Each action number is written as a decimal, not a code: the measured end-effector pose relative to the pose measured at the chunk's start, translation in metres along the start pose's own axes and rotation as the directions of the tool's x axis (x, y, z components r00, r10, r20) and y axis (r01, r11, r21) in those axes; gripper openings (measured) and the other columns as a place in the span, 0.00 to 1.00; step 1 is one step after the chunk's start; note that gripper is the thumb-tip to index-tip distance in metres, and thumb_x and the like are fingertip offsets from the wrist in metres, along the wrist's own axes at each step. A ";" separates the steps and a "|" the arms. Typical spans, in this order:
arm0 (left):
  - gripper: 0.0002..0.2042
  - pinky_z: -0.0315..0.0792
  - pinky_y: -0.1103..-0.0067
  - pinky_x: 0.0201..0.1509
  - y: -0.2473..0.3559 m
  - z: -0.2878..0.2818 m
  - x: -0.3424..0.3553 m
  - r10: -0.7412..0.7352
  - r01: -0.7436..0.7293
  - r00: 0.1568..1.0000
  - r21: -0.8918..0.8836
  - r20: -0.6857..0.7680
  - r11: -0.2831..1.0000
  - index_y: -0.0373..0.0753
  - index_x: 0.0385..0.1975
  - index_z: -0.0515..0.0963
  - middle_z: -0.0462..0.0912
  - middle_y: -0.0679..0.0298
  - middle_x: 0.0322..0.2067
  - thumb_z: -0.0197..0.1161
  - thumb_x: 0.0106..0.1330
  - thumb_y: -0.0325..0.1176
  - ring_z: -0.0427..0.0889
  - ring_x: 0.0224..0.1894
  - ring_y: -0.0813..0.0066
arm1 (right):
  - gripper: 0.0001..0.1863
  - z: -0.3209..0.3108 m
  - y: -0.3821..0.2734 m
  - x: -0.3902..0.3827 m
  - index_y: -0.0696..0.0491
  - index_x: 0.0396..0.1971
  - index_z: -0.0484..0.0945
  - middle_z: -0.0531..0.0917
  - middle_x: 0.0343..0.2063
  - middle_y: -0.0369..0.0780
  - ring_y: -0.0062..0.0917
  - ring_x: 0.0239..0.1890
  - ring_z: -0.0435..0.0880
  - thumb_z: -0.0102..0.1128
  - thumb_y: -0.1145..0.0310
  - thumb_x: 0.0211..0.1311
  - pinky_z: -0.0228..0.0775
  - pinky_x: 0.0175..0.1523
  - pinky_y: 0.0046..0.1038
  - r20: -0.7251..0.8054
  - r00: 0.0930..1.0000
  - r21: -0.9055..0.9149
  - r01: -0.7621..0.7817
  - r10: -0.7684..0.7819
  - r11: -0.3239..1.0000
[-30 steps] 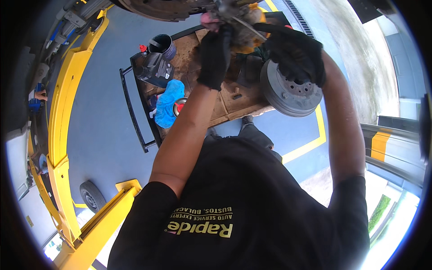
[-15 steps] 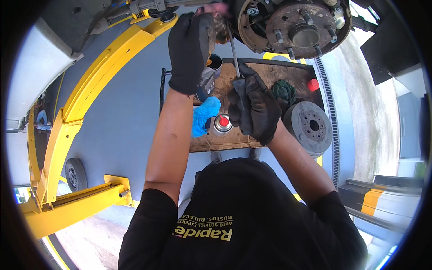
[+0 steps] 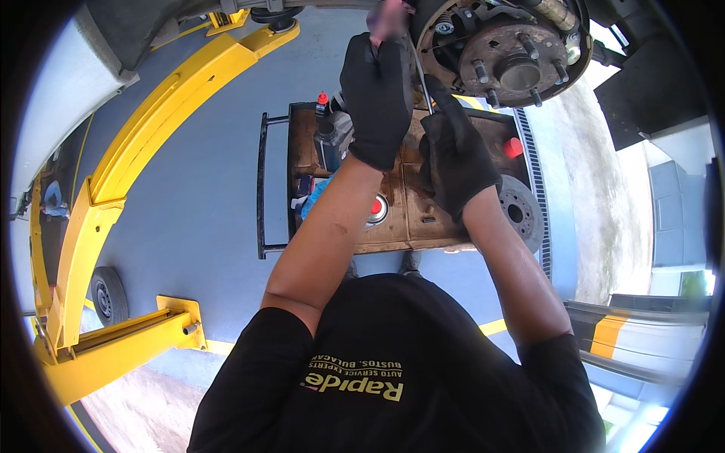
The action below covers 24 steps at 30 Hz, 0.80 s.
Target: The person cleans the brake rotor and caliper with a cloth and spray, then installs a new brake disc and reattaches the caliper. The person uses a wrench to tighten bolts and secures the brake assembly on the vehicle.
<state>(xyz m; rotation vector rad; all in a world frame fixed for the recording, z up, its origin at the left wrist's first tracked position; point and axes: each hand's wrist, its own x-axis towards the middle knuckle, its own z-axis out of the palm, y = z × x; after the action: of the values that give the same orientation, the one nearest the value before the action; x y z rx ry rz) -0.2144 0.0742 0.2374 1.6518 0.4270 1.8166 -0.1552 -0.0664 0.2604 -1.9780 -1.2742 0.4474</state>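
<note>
My right hand [image 3: 457, 155], in a black glove, is closed around a screwdriver. Its thin metal shaft [image 3: 421, 79] points up along the left edge of the hub assembly, while the handle is hidden in my palm. To its left, my left hand [image 3: 377, 102], also black-gloved, is raised with its fingers curled. Whatever those fingers hold is hidden behind the glove. A blurred pinkish thing [image 3: 389, 21] shows just above them. At the upper right is a rusty wheel hub [image 3: 483, 57] with several studs, set in a round backing plate [image 3: 432, 53].
Below my hands stands a cart [image 3: 389, 240] with a brown, stained top. It bears a grey bottle [image 3: 330, 147], a red-capped spray can [image 3: 377, 211], a red cap [image 3: 513, 147] and a blue cloth-like thing [image 3: 312, 198]. A grey disc-like part [image 3: 531, 226] sits at its right. Yellow lift arms [image 3: 143, 143] and a wheel [image 3: 110, 296] are at the left.
My left hand has shifted right, closer to the hub. My right hand has moved up and right and turned, so the screwdriver's handle no longer shows. The view has shifted too.
</note>
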 end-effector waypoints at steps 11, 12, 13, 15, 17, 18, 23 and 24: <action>0.20 0.73 0.72 0.44 -0.064 0.095 -0.124 -0.512 0.673 0.653 -0.117 0.558 0.730 0.31 0.42 0.79 0.84 0.54 0.32 0.54 0.73 0.46 0.82 0.36 0.66 | 0.28 -0.056 0.083 -0.025 0.29 0.72 0.58 0.82 0.50 0.54 0.53 0.51 0.81 0.46 0.65 0.75 0.72 0.52 0.50 -0.167 0.858 -0.393 -0.510 0.486 0.765; 0.20 0.73 0.73 0.44 -0.065 0.101 -0.128 -0.524 0.663 0.619 -0.033 0.585 0.748 0.31 0.42 0.80 0.85 0.55 0.33 0.54 0.74 0.46 0.82 0.37 0.69 | 0.28 -0.060 0.092 -0.031 0.27 0.71 0.60 0.84 0.44 0.51 0.47 0.44 0.85 0.47 0.65 0.75 0.74 0.48 0.47 -0.212 0.924 -0.578 -0.380 0.317 0.722; 0.20 0.73 0.74 0.45 -0.067 0.106 -0.132 -0.536 0.647 0.585 0.049 0.608 0.761 0.32 0.43 0.80 0.85 0.56 0.34 0.54 0.74 0.46 0.82 0.38 0.72 | 0.28 -0.066 0.096 -0.037 0.29 0.72 0.60 0.84 0.39 0.49 0.40 0.37 0.86 0.46 0.66 0.76 0.75 0.41 0.42 -0.200 0.888 -0.453 -0.458 0.413 0.765; 0.19 0.73 0.75 0.45 -0.051 0.085 -0.146 -0.575 0.781 0.559 -0.146 0.598 0.608 0.32 0.46 0.80 0.86 0.59 0.36 0.54 0.74 0.45 0.83 0.40 0.74 | 0.27 -0.070 0.089 -0.056 0.33 0.72 0.62 0.82 0.31 0.44 0.28 0.26 0.84 0.45 0.69 0.76 0.73 0.30 0.34 -0.127 0.827 -0.144 -0.562 0.548 0.815; 0.17 0.76 0.74 0.50 -0.018 0.049 -0.140 -0.601 0.828 0.558 -0.334 0.572 0.451 0.35 0.54 0.78 0.86 0.62 0.44 0.55 0.74 0.40 0.85 0.47 0.72 | 0.27 -0.068 0.081 -0.083 0.37 0.72 0.63 0.79 0.27 0.39 0.19 0.20 0.78 0.45 0.71 0.76 0.68 0.23 0.27 -0.041 0.798 0.200 -0.583 0.601 0.787; 0.18 0.76 0.73 0.53 -0.026 0.039 -0.152 -0.616 0.857 0.502 -0.446 0.607 0.259 0.36 0.56 0.77 0.85 0.62 0.47 0.55 0.75 0.40 0.84 0.49 0.71 | 0.26 -0.065 0.077 -0.095 0.40 0.71 0.64 0.79 0.26 0.38 0.18 0.19 0.77 0.44 0.72 0.76 0.67 0.22 0.25 -0.013 0.798 0.220 -0.585 0.602 0.780; 0.21 0.73 0.65 0.66 -0.011 0.006 -0.153 -0.564 0.759 0.442 -0.625 0.698 -0.180 0.42 0.66 0.69 0.78 0.62 0.58 0.53 0.77 0.41 0.80 0.59 0.66 | 0.26 -0.060 0.087 -0.132 0.45 0.72 0.63 0.75 0.26 0.34 0.15 0.19 0.73 0.46 0.69 0.76 0.67 0.24 0.22 0.099 0.832 0.182 -0.555 0.547 0.812; 0.22 0.72 0.64 0.67 -0.002 0.006 -0.149 -0.558 0.750 0.459 -0.639 0.691 -0.175 0.42 0.67 0.67 0.77 0.61 0.60 0.52 0.77 0.42 0.78 0.61 0.65 | 0.26 -0.061 0.093 -0.135 0.45 0.72 0.62 0.75 0.26 0.34 0.15 0.20 0.73 0.47 0.68 0.76 0.67 0.24 0.22 0.121 0.840 0.179 -0.543 0.529 0.820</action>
<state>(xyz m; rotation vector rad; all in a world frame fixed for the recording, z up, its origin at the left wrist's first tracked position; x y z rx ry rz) -0.2068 -0.0212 0.1236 0.3958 0.0124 0.6471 -0.1188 -0.2329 0.2204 -2.1346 -0.6438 0.8888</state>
